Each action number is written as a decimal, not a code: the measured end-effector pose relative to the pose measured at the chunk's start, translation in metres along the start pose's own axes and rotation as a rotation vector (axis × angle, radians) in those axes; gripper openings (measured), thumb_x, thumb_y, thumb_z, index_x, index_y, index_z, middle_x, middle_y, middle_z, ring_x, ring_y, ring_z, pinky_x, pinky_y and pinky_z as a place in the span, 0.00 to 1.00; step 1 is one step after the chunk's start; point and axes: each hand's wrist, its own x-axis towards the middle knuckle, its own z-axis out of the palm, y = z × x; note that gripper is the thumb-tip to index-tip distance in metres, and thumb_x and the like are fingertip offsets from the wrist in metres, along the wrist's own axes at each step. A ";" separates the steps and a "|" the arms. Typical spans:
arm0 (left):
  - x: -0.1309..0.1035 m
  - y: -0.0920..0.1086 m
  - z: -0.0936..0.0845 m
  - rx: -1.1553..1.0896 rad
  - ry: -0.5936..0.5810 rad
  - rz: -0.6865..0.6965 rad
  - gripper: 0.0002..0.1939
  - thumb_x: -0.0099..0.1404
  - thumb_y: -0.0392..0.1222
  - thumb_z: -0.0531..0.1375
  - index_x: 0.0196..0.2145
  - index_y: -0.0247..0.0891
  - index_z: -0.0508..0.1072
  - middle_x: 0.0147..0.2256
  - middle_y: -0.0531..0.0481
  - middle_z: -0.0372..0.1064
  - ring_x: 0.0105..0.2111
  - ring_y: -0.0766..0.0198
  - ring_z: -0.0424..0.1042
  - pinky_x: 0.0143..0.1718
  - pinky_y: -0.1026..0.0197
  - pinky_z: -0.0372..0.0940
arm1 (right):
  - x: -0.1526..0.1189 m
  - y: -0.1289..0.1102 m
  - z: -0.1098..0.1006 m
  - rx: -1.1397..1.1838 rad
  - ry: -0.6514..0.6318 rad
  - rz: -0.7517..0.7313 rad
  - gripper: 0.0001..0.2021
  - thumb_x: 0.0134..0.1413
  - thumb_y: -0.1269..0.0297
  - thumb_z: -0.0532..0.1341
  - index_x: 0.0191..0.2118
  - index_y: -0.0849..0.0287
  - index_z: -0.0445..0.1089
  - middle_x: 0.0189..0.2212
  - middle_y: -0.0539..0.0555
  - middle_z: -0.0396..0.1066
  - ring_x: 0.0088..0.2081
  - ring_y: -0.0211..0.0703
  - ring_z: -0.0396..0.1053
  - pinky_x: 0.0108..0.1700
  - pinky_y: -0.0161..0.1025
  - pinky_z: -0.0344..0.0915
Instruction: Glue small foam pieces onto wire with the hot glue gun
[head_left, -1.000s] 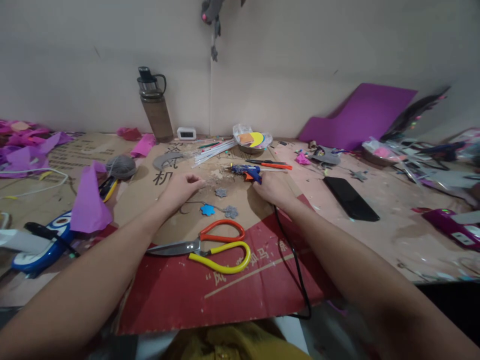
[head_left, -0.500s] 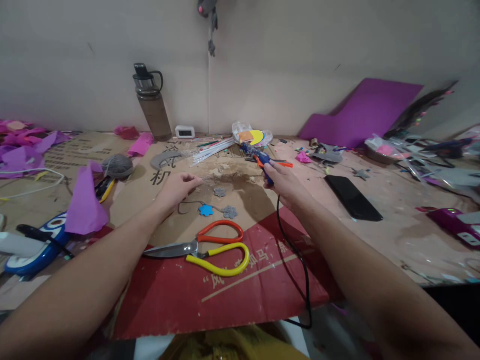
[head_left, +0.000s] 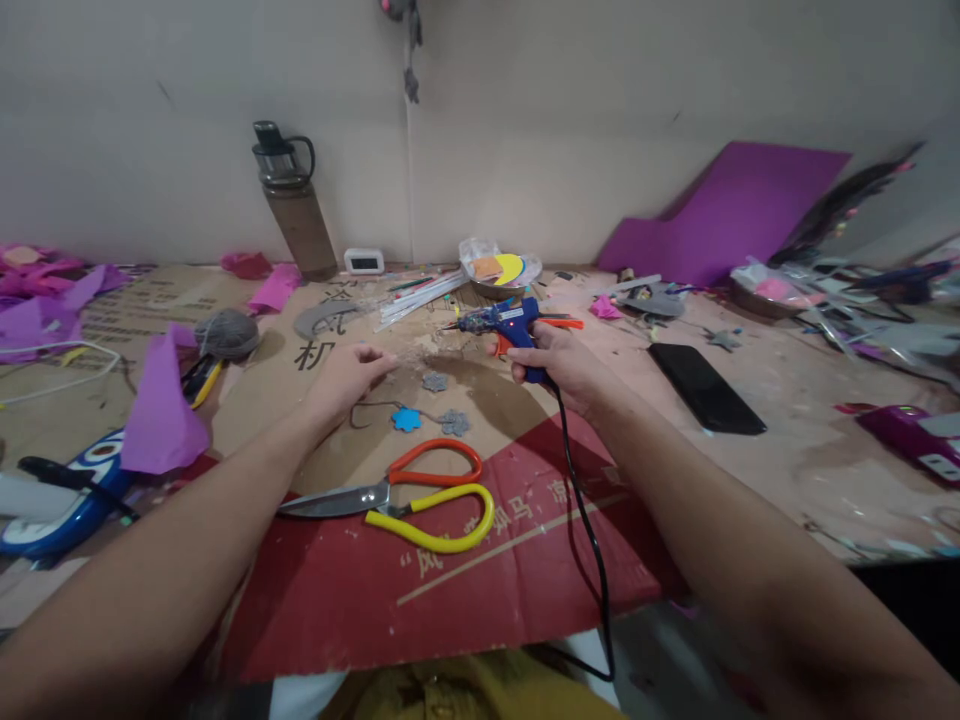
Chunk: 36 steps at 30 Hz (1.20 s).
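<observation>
My right hand (head_left: 559,362) is wrapped round a blue glue gun (head_left: 517,325), its nozzle pointing left above the cardboard. A black cord runs down from its handle. My left hand (head_left: 356,378) is pinched closed left of the nozzle; what it holds, if anything, is too small to make out. Between and below the hands lie a grey felt flower (head_left: 434,382), a blue flower (head_left: 406,419) and another grey flower piece (head_left: 454,422), with a thin dark stem beside them. Scissors (head_left: 386,497) with red and yellow handles lie nearer me.
At the back stand a bottle (head_left: 297,215), a small white clock (head_left: 364,262) and a bowl (head_left: 504,288). A black phone (head_left: 705,388) lies right. Grey yarn (head_left: 227,334) and purple felt (head_left: 165,410) are left. A purple sheet (head_left: 731,215) leans on the wall.
The glue gun in my right hand has turned, so its nozzle points left and its side shows. My left hand stays pinched near the same place. The view has shifted slightly.
</observation>
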 end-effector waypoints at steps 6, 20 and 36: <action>0.005 -0.006 -0.001 0.039 -0.038 0.032 0.16 0.52 0.54 0.63 0.27 0.36 0.73 0.18 0.55 0.62 0.17 0.71 0.53 0.18 0.66 0.48 | 0.001 0.001 0.003 0.045 -0.075 0.005 0.15 0.44 0.67 0.65 0.38 0.55 0.61 0.27 0.45 0.68 0.22 0.31 0.61 0.26 0.32 0.58; 0.003 -0.004 -0.002 0.060 -0.075 0.050 0.16 0.52 0.53 0.62 0.27 0.36 0.72 0.19 0.55 0.62 0.17 0.71 0.54 0.19 0.65 0.48 | 0.006 0.013 -0.002 -0.009 -0.141 -0.034 0.11 0.48 0.69 0.62 0.38 0.56 0.61 0.31 0.47 0.70 0.22 0.30 0.61 0.24 0.31 0.61; -0.001 0.002 -0.002 0.082 -0.081 0.033 0.15 0.52 0.54 0.63 0.26 0.38 0.73 0.18 0.55 0.61 0.17 0.70 0.52 0.19 0.64 0.47 | 0.007 0.014 -0.003 -0.033 -0.170 -0.052 0.11 0.50 0.71 0.61 0.39 0.56 0.61 0.33 0.49 0.71 0.22 0.30 0.61 0.23 0.31 0.64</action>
